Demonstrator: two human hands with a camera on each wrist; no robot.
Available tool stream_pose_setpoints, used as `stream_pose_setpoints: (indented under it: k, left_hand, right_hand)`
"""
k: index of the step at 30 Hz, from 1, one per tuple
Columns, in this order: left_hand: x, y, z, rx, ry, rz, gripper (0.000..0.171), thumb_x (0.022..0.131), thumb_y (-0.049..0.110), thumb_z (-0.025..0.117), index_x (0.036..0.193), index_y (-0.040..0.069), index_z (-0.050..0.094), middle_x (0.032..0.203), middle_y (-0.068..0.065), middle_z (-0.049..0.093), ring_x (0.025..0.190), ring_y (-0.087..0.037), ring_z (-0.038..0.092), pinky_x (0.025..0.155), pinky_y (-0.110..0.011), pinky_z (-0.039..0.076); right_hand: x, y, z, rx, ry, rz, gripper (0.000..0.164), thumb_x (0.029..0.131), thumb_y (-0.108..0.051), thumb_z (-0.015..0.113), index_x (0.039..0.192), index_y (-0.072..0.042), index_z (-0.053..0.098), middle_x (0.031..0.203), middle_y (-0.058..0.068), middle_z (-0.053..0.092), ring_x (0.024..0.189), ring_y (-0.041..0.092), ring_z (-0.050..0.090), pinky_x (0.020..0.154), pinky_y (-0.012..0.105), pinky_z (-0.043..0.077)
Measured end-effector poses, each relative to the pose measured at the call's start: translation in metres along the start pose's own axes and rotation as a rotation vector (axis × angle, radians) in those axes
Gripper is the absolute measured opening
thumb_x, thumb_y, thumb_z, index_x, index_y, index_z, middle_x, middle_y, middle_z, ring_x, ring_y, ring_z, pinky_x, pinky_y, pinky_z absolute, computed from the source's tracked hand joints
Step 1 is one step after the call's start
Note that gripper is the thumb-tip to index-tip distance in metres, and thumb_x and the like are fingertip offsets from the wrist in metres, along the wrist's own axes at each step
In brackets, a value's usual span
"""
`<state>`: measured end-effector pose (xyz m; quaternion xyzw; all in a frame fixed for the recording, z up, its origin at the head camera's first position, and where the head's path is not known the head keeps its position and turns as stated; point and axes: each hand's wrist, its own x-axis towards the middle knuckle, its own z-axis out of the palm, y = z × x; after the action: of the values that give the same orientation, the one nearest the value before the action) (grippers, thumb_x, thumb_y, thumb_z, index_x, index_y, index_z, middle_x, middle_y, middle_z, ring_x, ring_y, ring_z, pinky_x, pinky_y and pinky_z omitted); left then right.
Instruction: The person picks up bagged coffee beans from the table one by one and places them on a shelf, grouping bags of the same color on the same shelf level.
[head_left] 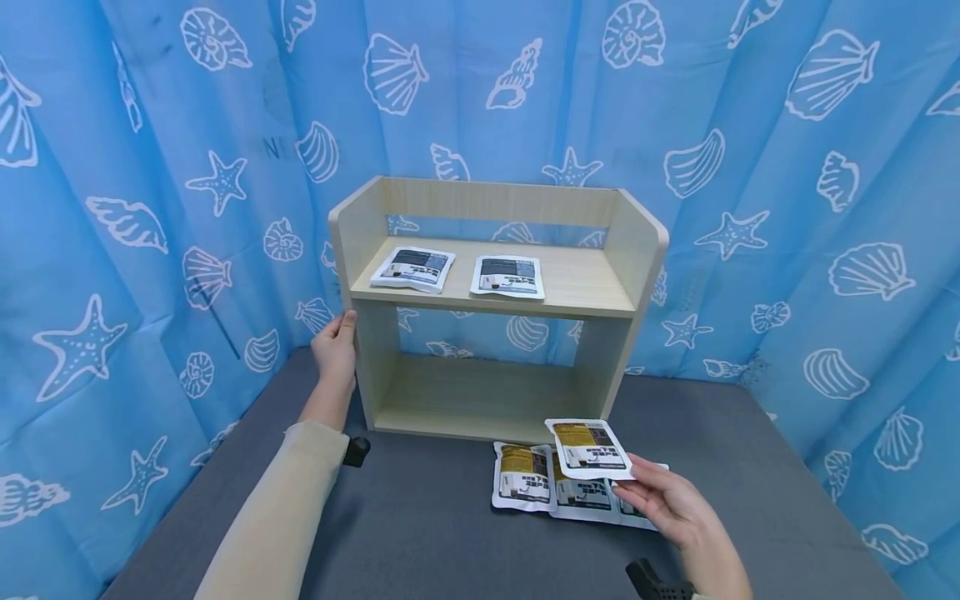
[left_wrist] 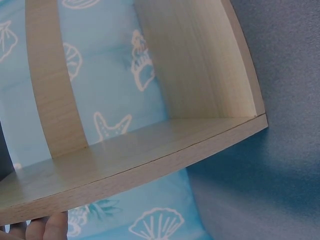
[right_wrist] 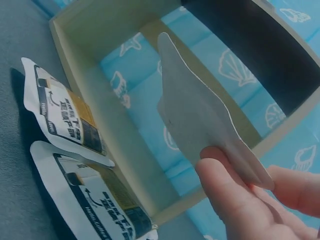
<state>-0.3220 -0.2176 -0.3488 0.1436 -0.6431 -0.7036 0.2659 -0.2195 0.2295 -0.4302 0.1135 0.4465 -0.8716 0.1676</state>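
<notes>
My right hand (head_left: 671, 500) pinches a flat white pouch (head_left: 588, 448) with a yellow and brown label by its right edge, thumb on one face and fingers on the other. The pouch's plain back (right_wrist: 192, 112) shows in the right wrist view. Under it on the table, several similar pouches (head_left: 523, 477) lie in a row, the rightmost partly hidden by the hand. With my left hand (head_left: 335, 350) I hold the left side panel of a pale wooden two-level shelf (head_left: 480, 400). Two more pouches, a left one (head_left: 412, 269) and a right one (head_left: 507, 277), lie face up on its upper board.
The shelf stands on a dark grey table (head_left: 420, 517), in front of a blue curtain (head_left: 750, 125) printed with white shells and starfish. The curtain also runs along both sides of the table. The row of pouches lies close to the shelf's lower front edge.
</notes>
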Motion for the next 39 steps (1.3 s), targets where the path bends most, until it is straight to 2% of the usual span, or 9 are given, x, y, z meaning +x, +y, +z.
stream_pose_setpoints:
  k: [2, 4, 6, 8, 10, 15, 24, 32, 39]
  left_hand:
    - [0.0, 0.0, 0.0, -0.002, -0.002, 0.0, 0.053, 0.097, 0.04, 0.053, 0.136, 0.004, 0.055, 0.14, -0.013, 0.052, 0.127, -0.025, 0.049, 0.104, -0.038, 0.041]
    - [0.0, 0.0, 0.0, -0.003, -0.003, 0.002, 0.053, 0.097, 0.04, 0.052, 0.136, 0.004, 0.055, 0.139, -0.014, 0.053, 0.125, -0.025, 0.05, 0.104, -0.038, 0.041]
    - [0.0, 0.0, 0.0, -0.002, -0.003, 0.005, 0.053, 0.097, 0.041, 0.052, 0.135, 0.004, 0.055, 0.138, -0.014, 0.054, 0.124, -0.025, 0.05, 0.103, -0.038, 0.042]
    - [0.0, 0.0, 0.0, 0.0, -0.002, 0.009, 0.053, 0.098, 0.041, 0.052, 0.135, 0.003, 0.055, 0.138, -0.014, 0.054, 0.124, -0.025, 0.05, 0.104, -0.038, 0.042]
    - [0.0, 0.0, 0.0, 0.002, 0.0, 0.012, 0.053, 0.098, 0.04, 0.052, 0.135, 0.003, 0.056, 0.138, -0.014, 0.054, 0.124, -0.025, 0.05, 0.104, -0.038, 0.042]
    - [0.001, -0.001, 0.0, -0.001, 0.002, 0.015, 0.051, 0.098, 0.039, 0.053, 0.133, 0.003, 0.057, 0.137, -0.014, 0.054, 0.125, -0.025, 0.05, 0.103, -0.038, 0.042]
    - [0.001, 0.0, -0.001, -0.004, 0.002, 0.006, 0.051, 0.097, 0.039, 0.054, 0.133, 0.003, 0.057, 0.138, -0.013, 0.054, 0.126, -0.025, 0.049, 0.104, -0.038, 0.041]
    - [0.001, 0.0, -0.001, 0.003, 0.0, 0.009, 0.051, 0.098, 0.038, 0.054, 0.134, 0.002, 0.056, 0.14, -0.014, 0.052, 0.128, -0.025, 0.047, 0.106, -0.038, 0.039]
    - [0.0, 0.001, -0.001, 0.002, -0.003, 0.008, 0.054, 0.097, 0.039, 0.054, 0.135, 0.002, 0.054, 0.142, -0.014, 0.05, 0.131, -0.026, 0.045, 0.107, -0.039, 0.038]
  right_hand:
    - [0.002, 0.002, 0.001, -0.008, -0.011, 0.0, 0.018, 0.098, 0.003, 0.052, 0.109, -0.004, 0.064, 0.096, 0.016, 0.069, 0.091, 0.026, 0.068, 0.091, 0.044, 0.049]
    - [0.003, 0.004, 0.003, -0.027, -0.017, 0.001, 0.032, 0.099, 0.003, 0.05, 0.131, 0.001, 0.05, 0.097, 0.016, 0.069, 0.092, 0.026, 0.068, 0.09, 0.043, 0.05]
    - [0.005, 0.005, 0.006, -0.039, -0.015, 0.004, 0.051, 0.1, 0.002, 0.048, 0.147, 0.005, 0.028, 0.098, 0.015, 0.068, 0.093, 0.026, 0.068, 0.092, 0.044, 0.048]
    - [0.006, 0.007, 0.01, -0.049, 0.002, 0.005, 0.062, 0.101, 0.001, 0.046, 0.152, 0.005, 0.012, 0.098, 0.015, 0.068, 0.093, 0.025, 0.068, 0.094, 0.044, 0.046]
    - [0.007, 0.009, 0.014, -0.057, 0.019, 0.003, 0.064, 0.102, 0.0, 0.044, 0.153, 0.004, 0.007, 0.097, 0.014, 0.068, 0.093, 0.025, 0.068, 0.096, 0.045, 0.044]
    - [0.012, 0.012, 0.024, -0.057, 0.052, -0.007, 0.061, 0.102, -0.001, 0.044, 0.153, 0.003, 0.011, 0.096, 0.013, 0.068, 0.092, 0.026, 0.068, 0.098, 0.046, 0.041]
    - [0.02, 0.017, 0.034, -0.032, -0.002, -0.004, 0.06, 0.103, 0.001, 0.04, 0.154, 0.002, 0.008, 0.097, 0.013, 0.067, 0.093, 0.024, 0.067, 0.097, 0.043, 0.044]
    - [0.024, 0.019, 0.045, 0.018, 0.033, 0.014, 0.058, 0.104, -0.003, 0.037, 0.155, -0.003, 0.008, 0.092, 0.01, 0.069, 0.089, 0.021, 0.068, 0.097, 0.041, 0.045]
    - [0.034, 0.018, 0.051, 0.086, 0.11, 0.036, 0.058, 0.105, -0.004, 0.037, 0.156, -0.007, 0.009, 0.082, 0.01, 0.068, 0.082, 0.02, 0.069, 0.101, 0.041, 0.04]
